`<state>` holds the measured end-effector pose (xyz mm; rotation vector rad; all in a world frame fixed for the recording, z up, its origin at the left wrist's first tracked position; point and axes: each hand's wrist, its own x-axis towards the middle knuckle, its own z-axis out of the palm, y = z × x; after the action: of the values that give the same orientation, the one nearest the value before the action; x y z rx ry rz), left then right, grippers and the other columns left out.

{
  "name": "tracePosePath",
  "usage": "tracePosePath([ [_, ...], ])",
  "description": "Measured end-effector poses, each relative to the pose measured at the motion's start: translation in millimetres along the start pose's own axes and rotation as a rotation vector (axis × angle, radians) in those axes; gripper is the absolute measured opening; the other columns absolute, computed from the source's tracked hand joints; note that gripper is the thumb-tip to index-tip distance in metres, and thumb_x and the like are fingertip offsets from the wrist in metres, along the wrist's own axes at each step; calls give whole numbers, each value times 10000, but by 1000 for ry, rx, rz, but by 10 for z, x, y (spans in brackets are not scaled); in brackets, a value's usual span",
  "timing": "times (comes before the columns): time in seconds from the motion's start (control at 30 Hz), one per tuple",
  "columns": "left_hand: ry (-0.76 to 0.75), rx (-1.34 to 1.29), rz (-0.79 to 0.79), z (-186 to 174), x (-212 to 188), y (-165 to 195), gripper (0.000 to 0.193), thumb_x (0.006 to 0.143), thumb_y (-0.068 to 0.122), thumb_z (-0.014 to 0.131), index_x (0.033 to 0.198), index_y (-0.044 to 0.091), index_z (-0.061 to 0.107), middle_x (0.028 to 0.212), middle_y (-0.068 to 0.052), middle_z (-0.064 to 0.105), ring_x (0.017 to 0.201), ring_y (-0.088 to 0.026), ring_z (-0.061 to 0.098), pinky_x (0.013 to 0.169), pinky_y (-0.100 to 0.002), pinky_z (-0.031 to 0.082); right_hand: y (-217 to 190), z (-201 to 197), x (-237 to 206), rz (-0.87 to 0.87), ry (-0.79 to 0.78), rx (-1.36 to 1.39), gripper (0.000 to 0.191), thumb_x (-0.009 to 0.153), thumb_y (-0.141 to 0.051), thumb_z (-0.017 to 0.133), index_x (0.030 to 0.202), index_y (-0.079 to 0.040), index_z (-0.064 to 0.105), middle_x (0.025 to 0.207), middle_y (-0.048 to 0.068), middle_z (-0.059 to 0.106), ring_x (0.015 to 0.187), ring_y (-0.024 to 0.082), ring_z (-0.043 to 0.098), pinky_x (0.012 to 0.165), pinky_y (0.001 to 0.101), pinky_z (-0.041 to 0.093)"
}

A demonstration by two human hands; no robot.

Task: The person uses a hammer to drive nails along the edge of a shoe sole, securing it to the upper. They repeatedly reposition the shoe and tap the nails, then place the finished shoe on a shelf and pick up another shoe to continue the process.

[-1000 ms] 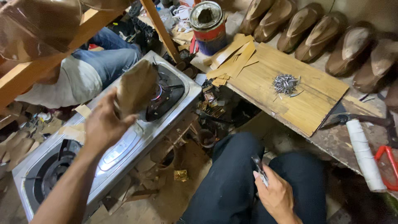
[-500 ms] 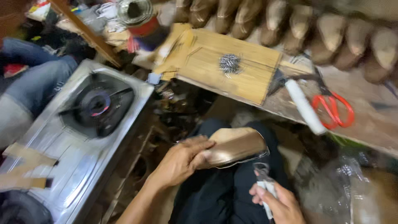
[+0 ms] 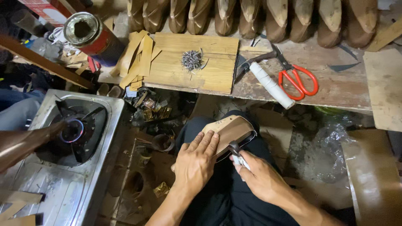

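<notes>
A tan leather shoe upper on a last [image 3: 232,129] lies sole-up on my lap. My left hand [image 3: 197,161] presses flat on its near end and holds it down. My right hand [image 3: 261,178] grips a metal pincer tool [image 3: 235,152] whose jaws bite the edge of the leather at the shoe's right side. A pile of small nails [image 3: 191,60] sits on a wooden board [image 3: 209,75] on the bench ahead.
A gas stove [image 3: 75,134] with a lit burner stands at my left; another person's arm [image 3: 21,144] holds something over it. Red-handled scissors [image 3: 297,79], a hammer with a white-wrapped handle [image 3: 268,81], a tin can [image 3: 90,35] and a row of lasted shoes [image 3: 251,16] lie ahead.
The view has swung toward the bench. The shoe went from over the stove down to my lap; my left hand now presses it and my right hand's pincers have reached its edge.
</notes>
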<state>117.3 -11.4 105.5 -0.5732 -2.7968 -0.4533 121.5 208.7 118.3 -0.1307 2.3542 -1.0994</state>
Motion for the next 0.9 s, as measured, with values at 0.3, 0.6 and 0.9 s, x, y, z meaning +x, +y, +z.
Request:
tracePosePath([
  [0.3,-42,-103,-35,78,14,-139,598,799,178,732,1384,121,625,1399,-111,633,1255,-336,617,919,-451,512,119,102,26,-309,193,-190,426,869,-84,599,1277,35,567,976,239,717,805,432,706,689,486,564],
  [0.6,-377,-331,-171,-155,369,-163,543,976,436,610,1444,169,543,1514,-146,486,1397,-400,439,1046,-544,439,247,306,52,-262,311,-363,436,841,-100,606,1252,43,589,973,243,726,790,432,704,714,500,564],
  [0.9,-395,-82,-117,29,333,-18,635,947,339,557,1553,252,386,1564,-145,425,1391,-398,444,982,-599,465,134,-7,-224,36,104,141,282,955,-243,582,1136,-46,673,761,74,751,633,138,713,616,314,570],
])
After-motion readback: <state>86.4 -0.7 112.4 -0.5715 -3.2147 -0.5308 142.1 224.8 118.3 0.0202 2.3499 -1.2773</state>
